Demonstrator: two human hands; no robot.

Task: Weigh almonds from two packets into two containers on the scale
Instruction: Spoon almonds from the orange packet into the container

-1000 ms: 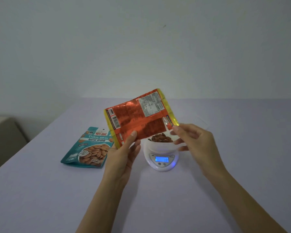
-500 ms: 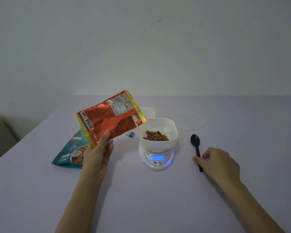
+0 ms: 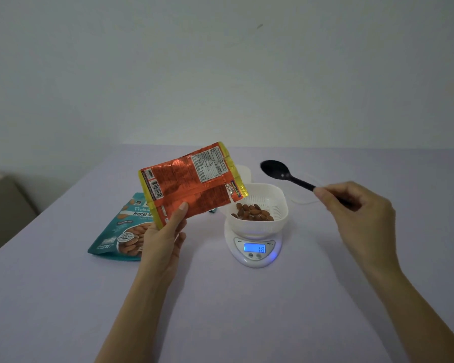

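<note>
Since half a second earlier, the right hand (image 3: 362, 216) had lifted the spoon (image 3: 286, 175), fingers curled round its handle, above the scale (image 3: 256, 247); the left hand (image 3: 163, 239) gripped the orange packet (image 3: 192, 183) beside the almonds (image 3: 253, 215).

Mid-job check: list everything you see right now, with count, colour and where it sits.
orange packet: 1, orange with yellow edges, held up left of the scale
teal packet: 1, teal, lying on the table at left, partly behind the left hand
scale: 1, white, table centre, blue display lit
container: 1, white, on the scale
almonds: small heap, brown, inside that container
second container: 1, white, behind the orange packet, mostly hidden
spoon: 1, black, raised right of the container
table: 1, pale lilac
left hand: grips the orange packet
right hand: pinches the spoon's handle
</note>
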